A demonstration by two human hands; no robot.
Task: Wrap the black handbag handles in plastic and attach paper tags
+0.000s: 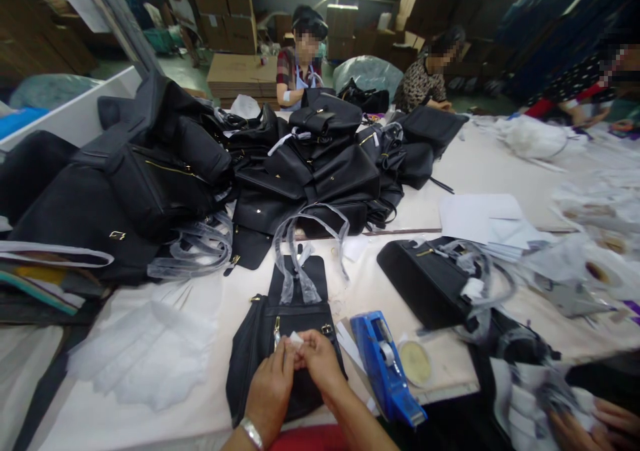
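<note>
A black handbag (260, 344) lies on the table in front of me, its handles wrapped in clear plastic. My left hand (271, 385) and my right hand (319, 359) meet over the bag's front. Both pinch a small white piece (296, 338) beside the gold zipper pull (277, 329). A silver bracelet (251, 432) sits on my left wrist.
A blue tape dispenser (387, 367) and a tape roll (415, 363) lie right of the bag. Another black bag (425, 281) sits further right. A large pile of black bags (210, 164) fills the middle. White foam sheets (145, 351) lie left. People work at the far side; another person's hand (595, 421) is at bottom right.
</note>
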